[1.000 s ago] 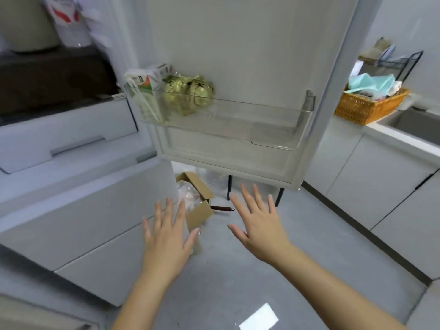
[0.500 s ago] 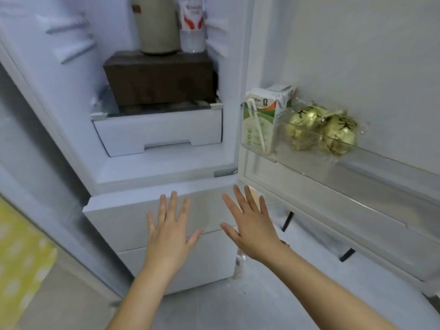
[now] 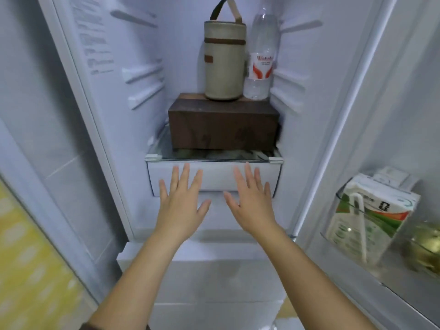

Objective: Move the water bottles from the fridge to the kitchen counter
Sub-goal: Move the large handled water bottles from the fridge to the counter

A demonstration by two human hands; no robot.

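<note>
Your left hand (image 3: 181,206) and right hand (image 3: 252,203) are both flat, fingers spread and straight, backs toward you, holding nothing. They sit side by side, apart, in front of the white plastic drawer (image 3: 214,172) low in the open white fridge (image 3: 114,67); whether the fingertips touch the drawer front, you cannot tell.

The clear plastic water bottle with the white and red label (image 3: 260,67) stands upright inside the fridge, at the back right, on top of the dark brown rectangular box (image 3: 223,125). It is just right of the beige cylindrical fabric bag with brown straps (image 3: 225,60), which is also upright on that box, and seems to touch it. The bottle's cap is cut off by the top edge. The box rests on the glass shelf (image 3: 162,148), directly above the drawer.

On the right, the clear door bin (image 3: 345,256) holds a white, green and orange drink carton with a straw (image 3: 371,220), and blurred gold-wrapped items (image 3: 426,248) beside it. A yellow patterned panel (image 3: 28,258) shows at the lower left, outside the fridge.
</note>
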